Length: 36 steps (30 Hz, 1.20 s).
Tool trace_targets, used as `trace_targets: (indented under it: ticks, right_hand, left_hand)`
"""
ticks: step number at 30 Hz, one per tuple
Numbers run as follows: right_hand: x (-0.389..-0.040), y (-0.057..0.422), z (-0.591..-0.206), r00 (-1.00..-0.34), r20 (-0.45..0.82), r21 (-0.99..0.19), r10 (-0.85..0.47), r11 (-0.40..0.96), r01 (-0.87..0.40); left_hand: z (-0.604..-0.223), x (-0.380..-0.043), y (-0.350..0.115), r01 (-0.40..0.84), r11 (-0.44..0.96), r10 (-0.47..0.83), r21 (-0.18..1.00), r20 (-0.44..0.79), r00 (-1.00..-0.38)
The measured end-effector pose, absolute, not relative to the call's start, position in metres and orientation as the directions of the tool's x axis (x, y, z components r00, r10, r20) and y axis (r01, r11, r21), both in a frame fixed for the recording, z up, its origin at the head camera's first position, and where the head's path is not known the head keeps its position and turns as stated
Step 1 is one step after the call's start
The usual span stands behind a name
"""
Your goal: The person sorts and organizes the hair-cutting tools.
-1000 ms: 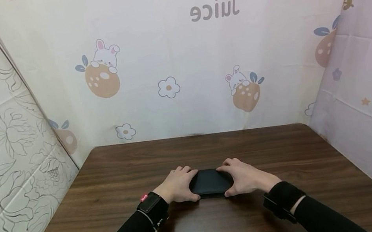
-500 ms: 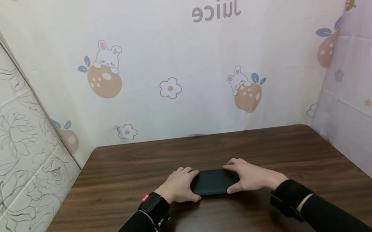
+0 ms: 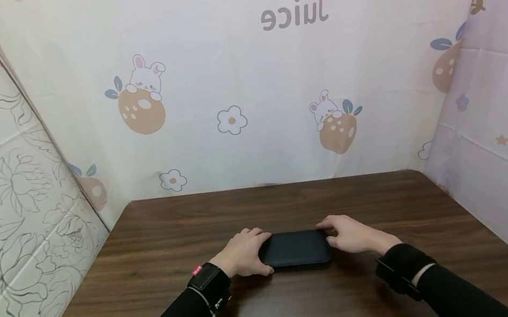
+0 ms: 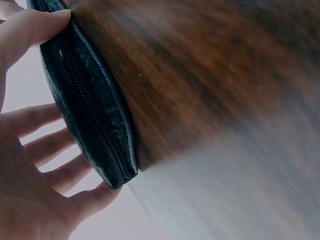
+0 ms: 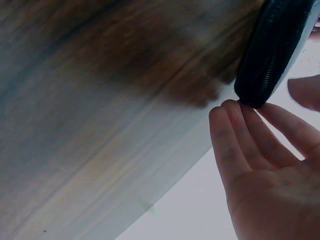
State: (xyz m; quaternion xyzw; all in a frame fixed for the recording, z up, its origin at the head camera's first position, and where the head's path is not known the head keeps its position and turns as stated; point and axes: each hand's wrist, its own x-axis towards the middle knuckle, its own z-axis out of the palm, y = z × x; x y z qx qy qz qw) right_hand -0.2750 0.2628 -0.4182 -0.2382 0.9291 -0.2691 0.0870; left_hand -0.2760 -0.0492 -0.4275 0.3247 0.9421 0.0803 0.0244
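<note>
A flat black zip wallet [image 3: 295, 249] lies on the table in front of me, its long side running left to right. My left hand [image 3: 244, 254] grips its left end, thumb at the near edge and fingers along the far one. The left wrist view shows a dark zipper [image 4: 90, 97] running along the wallet's edge. At the far right corner is my right hand [image 3: 354, 233]. In the right wrist view its nearly straight fingertips [image 5: 230, 105] touch the wallet's end, while the thumb [image 5: 306, 92] stands apart from it.
The brown wood-grain table [image 3: 261, 206] ends at a white curtain [image 3: 228, 75] printed with rabbits, fruit and flowers. A flower-drawn panel [image 3: 17, 175] stands on the left, another printed curtain [image 3: 495, 108] on the right. Both wrists wear black straps [image 3: 210, 286].
My right hand has slid rightward from gripping the wallet's right end to its far right corner, uncovering that end. The left hand has kept its grip, and the wallet lies almost where it was.
</note>
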Motion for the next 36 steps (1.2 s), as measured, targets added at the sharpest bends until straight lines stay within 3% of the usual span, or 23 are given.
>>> trace_targets:
  ticks: [19,36]
  right_hand:
    - [-0.283,0.259,-0.424,-0.916,0.063,-0.387,-0.396,0.837,-0.388]
    - [-0.288,0.256,-0.427,-0.936,0.051,-0.38,-0.348,0.86,-0.34]
  left_hand:
    - [-0.429,-0.277,-0.049,0.598,0.786,0.605,0.161,0.0,-0.796]
    - [-0.432,-0.281,-0.05,0.599,0.786,0.607,0.154,-0.004,-0.795]
